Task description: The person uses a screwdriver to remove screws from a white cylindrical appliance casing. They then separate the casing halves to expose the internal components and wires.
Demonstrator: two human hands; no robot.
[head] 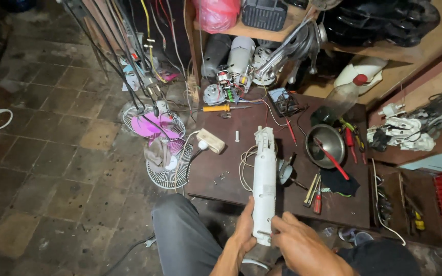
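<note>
Both hands, left (242,232) and right (303,245), grip clamped on one white housing (264,179).

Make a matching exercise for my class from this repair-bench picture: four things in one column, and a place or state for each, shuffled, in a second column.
Things:
1. White plastic housing
2. Metal bowl
3. Yellow-handled soldering iron
4. Fan with pink blades

Places or states:
A. On the tiled floor, left of the board
B. Gripped at its lower end by the left hand and right hand
C. Holds a red-handled tool
D. Lying at the far edge of the brown board

Pairs: 1-B, 2-C, 3-D, 4-A
</note>
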